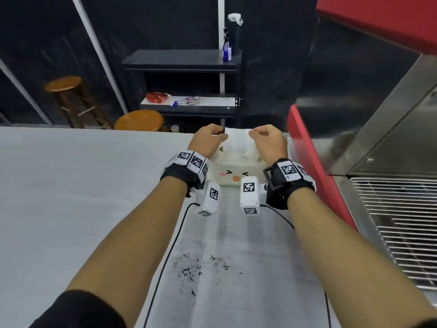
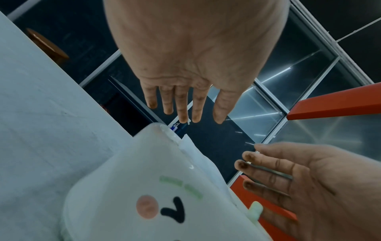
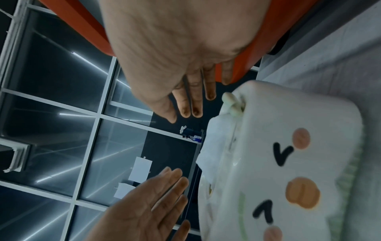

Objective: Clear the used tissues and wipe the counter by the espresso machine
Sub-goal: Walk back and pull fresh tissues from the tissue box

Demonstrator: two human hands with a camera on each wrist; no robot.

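A white tissue pack (image 1: 233, 172) with a cartoon face lies at the far edge of the grey counter (image 1: 82, 185). A tissue (image 1: 236, 140) sticks up from its top slot. My left hand (image 1: 212, 136) hovers at the tissue's left and my right hand (image 1: 262, 136) at its right, palms facing each other. In the left wrist view the left hand (image 2: 181, 106) has straight fingers and holds nothing above the pack (image 2: 154, 179). The right wrist view shows the right hand (image 3: 191, 104) equally straight and empty beside the pack (image 3: 288, 163). Dark coffee grounds (image 1: 201, 268) speckle the counter near me.
The red espresso machine (image 1: 312, 162) stands close on the right, with its steel drip grille (image 1: 402, 228). Beyond the counter's far edge are two wooden stools (image 1: 139, 120) and a black shelf (image 1: 184, 60) with a blue spray bottle (image 1: 227, 49). Wrist cables trail under both arms.
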